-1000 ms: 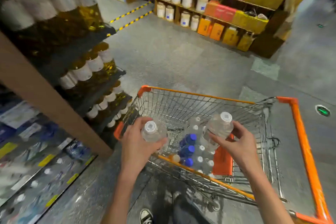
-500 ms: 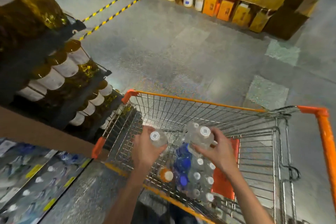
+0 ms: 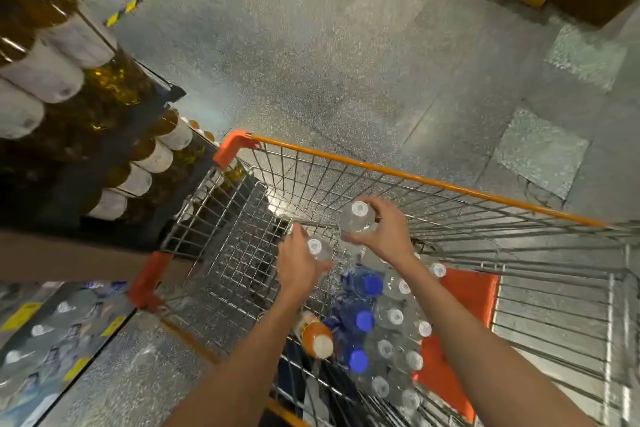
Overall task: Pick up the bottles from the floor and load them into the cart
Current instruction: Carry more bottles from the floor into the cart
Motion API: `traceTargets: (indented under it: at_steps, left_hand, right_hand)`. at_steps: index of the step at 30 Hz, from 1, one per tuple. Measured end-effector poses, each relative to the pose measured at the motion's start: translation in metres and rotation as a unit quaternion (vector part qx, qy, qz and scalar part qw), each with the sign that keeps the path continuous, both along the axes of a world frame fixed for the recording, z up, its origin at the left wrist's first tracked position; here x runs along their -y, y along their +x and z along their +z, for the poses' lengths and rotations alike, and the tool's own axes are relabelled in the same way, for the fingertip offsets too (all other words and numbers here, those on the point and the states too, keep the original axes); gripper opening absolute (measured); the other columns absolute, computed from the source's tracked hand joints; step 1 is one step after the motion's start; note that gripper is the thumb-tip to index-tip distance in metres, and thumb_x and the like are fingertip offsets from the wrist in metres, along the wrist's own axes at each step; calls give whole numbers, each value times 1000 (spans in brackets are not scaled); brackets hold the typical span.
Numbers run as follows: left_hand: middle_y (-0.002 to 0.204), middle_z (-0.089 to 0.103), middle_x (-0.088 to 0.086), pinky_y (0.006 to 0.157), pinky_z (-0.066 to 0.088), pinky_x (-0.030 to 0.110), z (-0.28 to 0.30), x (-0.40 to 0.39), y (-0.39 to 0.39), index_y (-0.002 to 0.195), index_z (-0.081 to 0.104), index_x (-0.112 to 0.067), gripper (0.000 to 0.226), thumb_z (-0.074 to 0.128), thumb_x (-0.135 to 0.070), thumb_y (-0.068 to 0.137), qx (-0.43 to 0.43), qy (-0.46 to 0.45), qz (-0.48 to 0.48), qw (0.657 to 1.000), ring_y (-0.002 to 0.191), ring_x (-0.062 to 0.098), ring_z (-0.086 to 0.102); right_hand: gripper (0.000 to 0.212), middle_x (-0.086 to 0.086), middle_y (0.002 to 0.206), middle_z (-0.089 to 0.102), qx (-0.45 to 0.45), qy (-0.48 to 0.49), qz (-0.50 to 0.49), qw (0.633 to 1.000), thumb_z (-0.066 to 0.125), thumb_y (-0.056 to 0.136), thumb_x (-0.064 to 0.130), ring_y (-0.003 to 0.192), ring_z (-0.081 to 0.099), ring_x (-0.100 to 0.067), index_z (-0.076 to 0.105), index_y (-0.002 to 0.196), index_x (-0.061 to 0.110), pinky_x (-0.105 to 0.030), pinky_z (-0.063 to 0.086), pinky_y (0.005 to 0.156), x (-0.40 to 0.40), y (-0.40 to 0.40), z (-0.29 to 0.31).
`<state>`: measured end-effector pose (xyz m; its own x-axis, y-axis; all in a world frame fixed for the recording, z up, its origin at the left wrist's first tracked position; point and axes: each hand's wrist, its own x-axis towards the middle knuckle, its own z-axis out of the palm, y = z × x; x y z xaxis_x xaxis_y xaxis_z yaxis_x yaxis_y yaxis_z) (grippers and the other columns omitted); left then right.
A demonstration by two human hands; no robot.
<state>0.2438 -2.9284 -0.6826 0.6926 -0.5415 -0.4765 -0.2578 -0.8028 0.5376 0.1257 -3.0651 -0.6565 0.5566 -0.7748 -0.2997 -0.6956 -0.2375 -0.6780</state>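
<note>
Where each hand's grip curls: clear, white-capped bottles above wire cart.

Left hand gripping bottle, right hand gripping another, over cart

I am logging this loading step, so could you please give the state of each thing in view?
Left hand: gripping a clear white-capped bottle inside the cart.
Right hand: gripping a second clear white-capped bottle.
Orange-rimmed wire cart: partly loaded.
Blue-capped bottles: in the cart.
</note>
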Motion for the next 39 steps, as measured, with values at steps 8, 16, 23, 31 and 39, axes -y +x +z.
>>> traceTargets:
  at_steps: [8,16,23,31,39]
  left_hand:
    - [110,60,-1,74,50,23,-63,37,1,132,39,-15,93,94,-27,58,-13,0,-23,1000,94,17,62]
    - [131,49,7,103,48,42,-90,49,-27,137,35,-16,93,90,-18,62,-64,22,-72,995,121,24,50]
    - [127,43,5,103,49,40,-96,58,-41,127,38,-17,76,87,-13,69,-137,-24,-24,990,115,21,52]
    - [130,44,3,109,43,36,-90,48,-29,130,40,-14,76,86,-11,70,-132,-8,-58,990,114,14,50]
    - [130,48,6,100,48,30,-57,39,-27,128,46,-12,65,80,-9,73,-146,23,-57,987,112,21,56]
  right_hand:
    - [76,6,129,58,-65,31,-23,997,87,69,36,107,54,-4,54,136,21,-4,31,87,6,8,-67]
    - [38,1,128,60,-64,-43,17,997,72,89,18,118,54,-16,60,125,21,-28,42,97,8,3,-88]
    - [29,-2,118,65,-30,-22,4,999,72,90,16,108,60,-15,65,118,16,-35,51,100,21,-4,-95]
    - [44,1,134,60,-21,-20,8,1000,67,94,17,121,57,-17,54,136,18,-41,47,108,12,-22,-90]
    - [24,9,107,67,63,22,-114,991,68,94,19,94,65,-5,63,118,17,-24,56,84,-19,-48,-39]
